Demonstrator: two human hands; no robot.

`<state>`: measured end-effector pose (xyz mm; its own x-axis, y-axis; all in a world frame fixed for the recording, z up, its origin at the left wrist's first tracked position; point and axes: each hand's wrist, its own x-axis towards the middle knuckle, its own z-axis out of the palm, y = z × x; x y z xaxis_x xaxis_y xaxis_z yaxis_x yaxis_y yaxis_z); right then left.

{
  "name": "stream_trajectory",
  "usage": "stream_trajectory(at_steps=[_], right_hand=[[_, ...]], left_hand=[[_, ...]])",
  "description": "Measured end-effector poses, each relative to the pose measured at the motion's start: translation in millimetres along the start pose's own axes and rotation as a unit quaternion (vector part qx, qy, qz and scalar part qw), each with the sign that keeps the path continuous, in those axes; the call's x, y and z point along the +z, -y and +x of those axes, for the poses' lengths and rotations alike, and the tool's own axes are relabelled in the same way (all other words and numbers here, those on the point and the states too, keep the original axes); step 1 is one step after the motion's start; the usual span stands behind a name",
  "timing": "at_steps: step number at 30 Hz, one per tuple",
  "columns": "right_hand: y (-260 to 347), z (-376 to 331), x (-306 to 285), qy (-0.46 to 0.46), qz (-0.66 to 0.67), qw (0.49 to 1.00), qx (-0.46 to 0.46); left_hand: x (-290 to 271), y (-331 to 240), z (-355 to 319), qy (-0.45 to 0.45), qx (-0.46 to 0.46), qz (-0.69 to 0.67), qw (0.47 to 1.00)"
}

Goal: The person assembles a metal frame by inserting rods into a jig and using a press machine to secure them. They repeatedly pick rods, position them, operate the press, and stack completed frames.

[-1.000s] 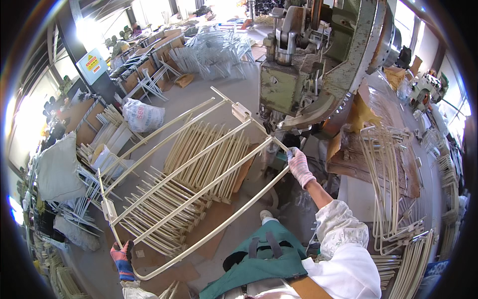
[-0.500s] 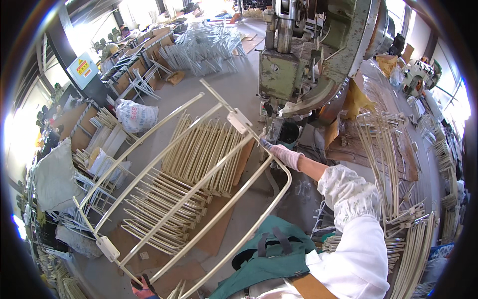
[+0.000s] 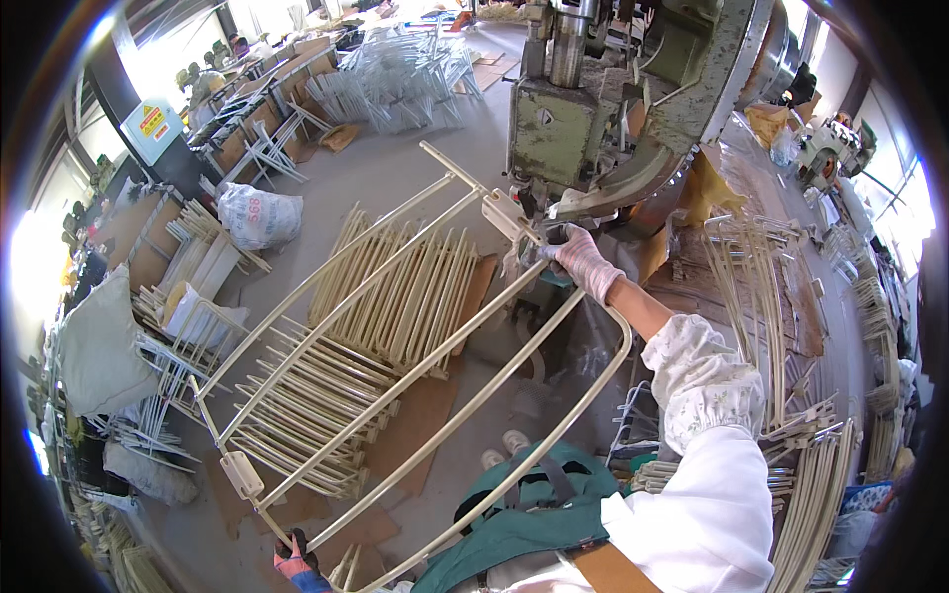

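A large cream tubular metal frame (image 3: 395, 374) with parallel bars slants across the middle, held up in both my hands. My gloved right hand (image 3: 585, 263) is wrapped round its far right side rail, just below the head of a green press (image 3: 556, 138). A small pale plate (image 3: 507, 214) on that rail sits right against the lower part of the press; whether they touch I cannot tell. At the lower left, my gloved left hand (image 3: 298, 565) closes round the near side rail, close to a second pale plate (image 3: 240, 475).
Stacks of similar cream frames (image 3: 390, 296) lie on cardboard on the floor beneath the held one. More frames (image 3: 756, 316) lean at the right. A white sack (image 3: 259, 215) and a blue-white warning sign (image 3: 152, 130) stand left. Silvery frames (image 3: 395, 79) are piled at the back.
The frame has shifted right, its far plate now nearer the press. My right hand has moved right and up with it; my left hand has moved slightly right.
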<state>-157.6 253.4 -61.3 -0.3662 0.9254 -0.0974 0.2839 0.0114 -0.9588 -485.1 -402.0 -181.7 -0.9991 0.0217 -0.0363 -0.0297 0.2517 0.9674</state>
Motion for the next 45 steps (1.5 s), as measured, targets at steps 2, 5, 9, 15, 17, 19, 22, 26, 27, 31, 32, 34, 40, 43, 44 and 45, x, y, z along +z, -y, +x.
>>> stream_trajectory(at_steps=[2, 5, 9, 15, 17, 19, 22, 26, 27, 31, 32, 34, 40, 43, 44, 45], right_hand=[[-23, 25, -6, -0.028, -0.017, 0.998, -0.048], [-21, 33, -14, 0.015, -0.101, 0.995, 0.004], [2, 24, -12, 0.045, -0.060, 0.996, 0.044], [-11, 34, -15, 0.105, 0.071, 0.990, 0.070], [-17, 39, -16, 0.124, 0.091, 0.985, 0.074], [-22, 44, -22, 0.154, 0.079, 0.982, 0.075], [-14, 37, -24, 0.135, 0.099, 0.983, 0.075], [-17, 41, -21, 0.175, 0.082, 0.981, 0.034], [-17, 41, -18, 0.164, 0.157, 0.971, 0.069], [-31, 49, -19, 0.163, 0.101, 0.975, 0.113], [-28, 51, -17, 0.163, 0.022, 0.979, 0.116], [-26, 45, -25, 0.134, 0.110, 0.977, 0.121], [-13, -30, 20, 0.101, 0.091, 0.990, 0.025], [-36, -7, 37, 0.161, 0.386, 0.884, 0.206], [-25, -5, 42, 0.127, 0.398, 0.886, 0.200], [-25, -2, 46, 0.124, 0.375, 0.898, 0.191]], left_hand=[[16, -3, 1, 0.013, -0.012, -0.004, 1.000], [33, -23, -2, 0.018, -0.023, 0.000, 1.000], [36, -34, -9, 0.003, -0.058, -0.079, 0.995], [28, -34, -11, 0.015, -0.035, -0.013, 0.999], [22, -28, -11, 0.013, -0.031, 0.013, 0.999], [14, -21, -10, 0.010, -0.027, 0.018, 0.999], [16, -26, -21, 0.005, -0.023, -0.010, 1.000], [14, -39, -40, -0.019, -0.032, -0.026, 0.999], [13, -41, -41, -0.023, -0.036, -0.016, 0.999], [2, -39, -40, -0.015, -0.019, 0.041, 0.999], [5, -42, -45, -0.007, -0.038, 0.039, 0.999], [14, -53, -51, 0.012, -0.076, 0.033, 0.997], [-1, -15, -56, -0.013, -0.122, 0.058, 0.991], [23, -44, -62, 0.014, -0.142, 0.069, 0.987], [26, -52, -66, 0.016, -0.137, 0.073, 0.988], [21, -58, -73, 0.042, -0.137, 0.092, 0.985]])
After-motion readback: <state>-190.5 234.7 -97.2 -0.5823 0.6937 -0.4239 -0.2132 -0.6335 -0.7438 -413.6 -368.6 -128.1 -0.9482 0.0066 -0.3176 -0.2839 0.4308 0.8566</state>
